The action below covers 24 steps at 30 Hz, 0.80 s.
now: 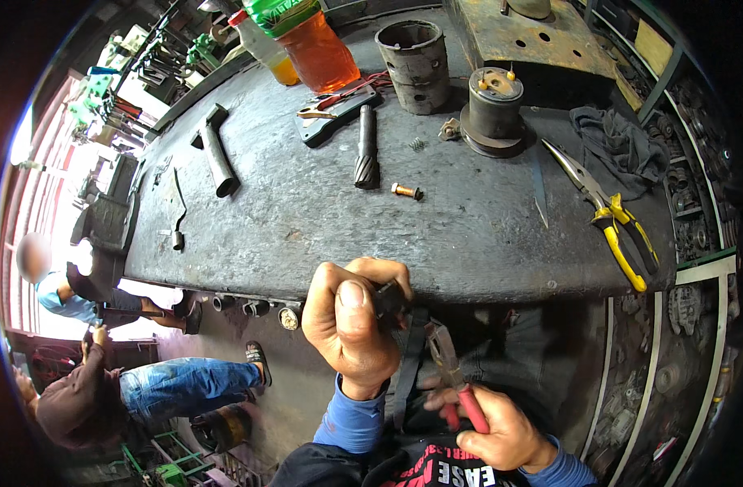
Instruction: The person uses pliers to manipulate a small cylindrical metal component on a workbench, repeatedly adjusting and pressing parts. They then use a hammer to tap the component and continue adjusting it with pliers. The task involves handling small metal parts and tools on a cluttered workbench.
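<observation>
My left hand (351, 325) is closed, thumb over bent fingers, just in front of the bench's near edge. A small dark block-shaped part (390, 299) sticks out of its grip; I cannot make out its kind. Lower and to the right, my right hand (501, 430) holds red-handled pliers (446, 357), with the jaws pointing up and slightly left. The pliers' jaws are apart from the dark part. Some right fingers are blurred. On the bench beyond lie a copper-coloured bolt (405, 191), a metal shaft with slanted teeth (367, 154) and yellow-and-black long-nose pliers (603, 211).
The dark bench (290, 235) bears a hollow metal cylinder (416, 73), a round flanged part (495, 109), a rag (623, 146), a multimeter (339, 118), a metal tube (217, 158) and bottles (315, 53). Shelves of parts stand right. Two people (83, 398) are at left.
</observation>
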Each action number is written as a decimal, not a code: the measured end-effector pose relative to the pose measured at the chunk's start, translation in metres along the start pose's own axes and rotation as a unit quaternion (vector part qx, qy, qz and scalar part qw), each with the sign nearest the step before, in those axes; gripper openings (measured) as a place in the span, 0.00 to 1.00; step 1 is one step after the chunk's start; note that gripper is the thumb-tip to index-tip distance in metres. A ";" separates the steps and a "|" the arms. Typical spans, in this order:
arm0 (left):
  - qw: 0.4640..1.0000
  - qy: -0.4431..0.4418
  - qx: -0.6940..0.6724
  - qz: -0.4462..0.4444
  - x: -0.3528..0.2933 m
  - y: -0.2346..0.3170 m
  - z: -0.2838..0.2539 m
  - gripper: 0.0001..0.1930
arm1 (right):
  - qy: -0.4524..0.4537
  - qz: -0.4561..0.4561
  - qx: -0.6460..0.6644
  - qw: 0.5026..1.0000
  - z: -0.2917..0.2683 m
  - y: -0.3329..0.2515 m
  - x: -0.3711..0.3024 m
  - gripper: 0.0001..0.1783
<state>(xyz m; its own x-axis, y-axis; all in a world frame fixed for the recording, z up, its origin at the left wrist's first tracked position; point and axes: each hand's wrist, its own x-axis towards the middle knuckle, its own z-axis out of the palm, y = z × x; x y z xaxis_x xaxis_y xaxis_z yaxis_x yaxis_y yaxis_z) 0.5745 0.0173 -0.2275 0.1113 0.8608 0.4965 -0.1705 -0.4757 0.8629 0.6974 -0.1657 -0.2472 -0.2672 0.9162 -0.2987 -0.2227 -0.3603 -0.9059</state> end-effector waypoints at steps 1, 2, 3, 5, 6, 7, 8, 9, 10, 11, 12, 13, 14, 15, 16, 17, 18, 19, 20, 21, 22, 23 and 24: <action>0.999 -0.019 -0.033 0.009 -0.001 -0.004 -0.002 0.18 | -0.035 0.002 0.067 0.997 -0.004 0.002 0.000 0.33; 0.997 -0.037 -0.066 0.017 -0.002 -0.006 -0.004 0.18 | -0.069 0.005 0.134 0.989 -0.007 0.005 0.000 0.32; 0.996 -0.042 -0.076 0.005 -0.003 -0.004 -0.003 0.19 | -0.103 0.008 0.202 0.974 -0.009 0.007 0.002 0.32; 0.994 -0.052 -0.096 -0.020 -0.005 0.004 -0.001 0.19 | -0.148 -0.008 0.232 0.961 -0.014 0.003 0.007 0.32; 0.993 -0.052 -0.105 -0.020 -0.004 0.005 -0.001 0.19 | -0.157 -0.007 0.249 0.956 -0.014 0.000 0.009 0.32; 0.992 -0.052 -0.109 -0.020 -0.004 0.006 -0.001 0.19 | -0.167 -0.006 0.265 0.950 -0.015 -0.001 0.010 0.32; 0.992 -0.051 -0.113 -0.020 -0.004 0.006 -0.001 0.19 | -0.170 0.003 0.276 0.946 -0.015 -0.003 0.011 0.32; 0.992 -0.051 -0.117 -0.022 -0.004 0.006 -0.001 0.19 | -0.172 0.014 0.288 0.942 -0.016 -0.003 0.012 0.31; 0.991 -0.050 -0.121 -0.022 -0.005 0.006 -0.001 0.18 | -0.174 0.024 0.299 0.938 -0.017 -0.003 0.013 0.31; 0.991 -0.050 -0.126 -0.022 -0.005 0.004 -0.002 0.18 | -0.181 0.025 0.304 0.935 -0.017 -0.003 0.014 0.31; 0.990 -0.051 -0.132 -0.023 -0.005 0.003 -0.002 0.18 | -0.186 0.025 0.308 0.933 -0.017 -0.003 0.015 0.31; 0.989 -0.053 -0.135 -0.025 -0.006 0.001 -0.003 0.18 | -0.191 0.026 0.313 0.930 -0.018 -0.001 0.016 0.31; 0.988 -0.056 -0.138 -0.028 -0.007 0.000 -0.003 0.18 | -0.197 0.022 0.317 0.927 -0.017 -0.001 0.016 0.31; 0.988 -0.059 -0.142 -0.029 -0.007 -0.001 -0.003 0.18 | -0.203 0.017 0.321 0.925 -0.017 0.000 0.017 0.31; 0.987 -0.058 -0.147 -0.027 -0.007 -0.002 -0.003 0.18 | -0.209 0.012 0.325 0.922 -0.017 0.001 0.018 0.31; 0.986 -0.057 -0.153 -0.024 -0.006 -0.003 -0.003 0.18 | -0.216 0.008 0.329 0.919 -0.017 0.003 0.019 0.29; 0.986 -0.055 -0.157 -0.021 -0.006 -0.004 -0.003 0.18 | -0.226 0.004 0.333 0.915 -0.016 0.006 0.019 0.28; 0.986 -0.056 -0.158 -0.022 -0.005 -0.003 -0.003 0.18 | -0.235 -0.001 0.337 0.912 -0.016 0.008 0.020 0.27; 0.985 -0.057 -0.160 -0.024 -0.005 -0.003 -0.002 0.18 | -0.231 -0.002 0.342 0.911 -0.015 0.009 0.019 0.24; 0.985 -0.057 -0.160 -0.025 -0.005 -0.002 -0.002 0.18 | -0.229 -0.004 0.346 0.910 -0.013 0.010 0.019 0.20; 0.985 -0.056 -0.161 -0.026 -0.005 -0.003 -0.003 0.18 | -0.227 -0.006 0.350 0.909 -0.011 0.011 0.020 0.17; 0.985 -0.055 -0.162 -0.028 -0.005 -0.004 -0.003 0.18 | -0.224 -0.001 0.362 0.905 -0.010 0.011 0.020 0.15; 0.984 -0.055 -0.164 -0.030 -0.006 -0.004 -0.003 0.18 | -0.219 0.004 0.374 0.901 -0.008 0.011 0.020 0.14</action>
<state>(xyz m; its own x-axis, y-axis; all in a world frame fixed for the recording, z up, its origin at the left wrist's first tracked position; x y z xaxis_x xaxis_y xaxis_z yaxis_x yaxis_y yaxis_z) 0.5715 0.0149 -0.2344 0.2336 0.8520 0.4686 -0.4661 -0.3248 0.8230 0.6970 -0.1496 -0.2659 -0.5788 0.8154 -0.0090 -0.7453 -0.5334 -0.4000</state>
